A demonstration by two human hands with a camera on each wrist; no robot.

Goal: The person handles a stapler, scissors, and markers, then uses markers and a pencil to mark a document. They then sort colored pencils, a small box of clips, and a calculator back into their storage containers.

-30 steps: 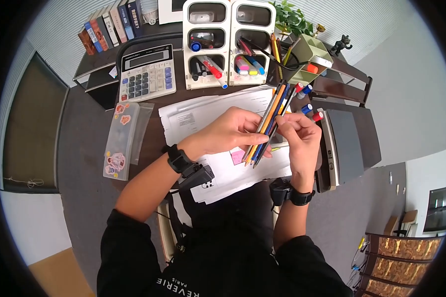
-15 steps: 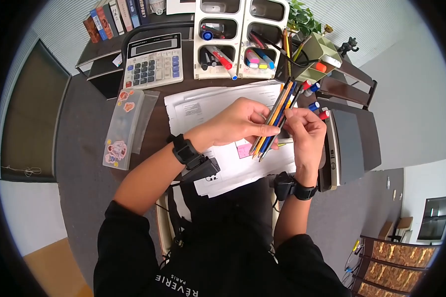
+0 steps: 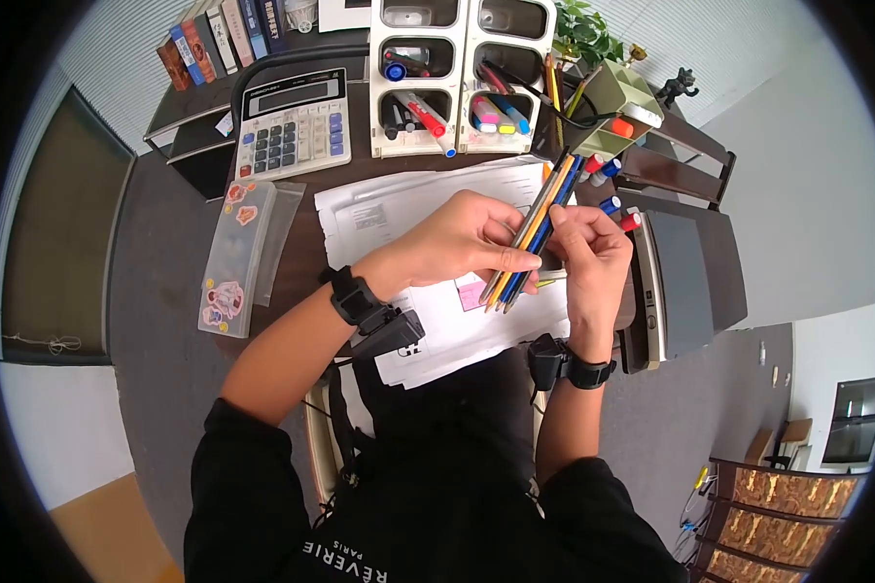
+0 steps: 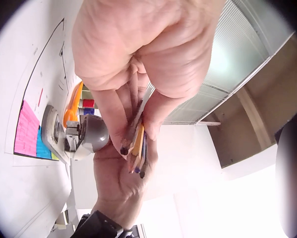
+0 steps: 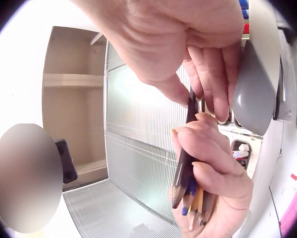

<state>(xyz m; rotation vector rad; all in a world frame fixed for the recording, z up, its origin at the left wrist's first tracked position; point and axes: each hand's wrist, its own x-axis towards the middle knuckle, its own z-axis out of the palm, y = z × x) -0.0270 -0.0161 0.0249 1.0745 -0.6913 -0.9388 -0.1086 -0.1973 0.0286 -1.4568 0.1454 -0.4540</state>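
Observation:
Several pencils (image 3: 546, 202) in yellow, blue and dark colours form a slanted bundle above the papers. My left hand (image 3: 465, 238) grips it near the lower end, thumb across the front. Sharpened tips (image 5: 185, 210) show below those fingers in the right wrist view. My right hand (image 3: 596, 255) pinches a dark pencil (image 5: 188, 148) at the bundle's right side between thumb and fingers. A grey stapler (image 4: 91, 135) stands close behind the hands, mostly hidden by them in the head view.
Printed papers (image 3: 369, 238) with a pink sticky note (image 3: 472, 294) lie below. Around them are a calculator (image 3: 292, 126), a stickered pencil case (image 3: 238, 257), a white pen organizer (image 3: 465, 87), red and blue capped markers (image 3: 608, 170) and a dark grey device (image 3: 676, 282).
The dark pencil that splayed out to the right at the far end now lies against the others. My hands keep nearly the same places; the head view has shifted slightly.

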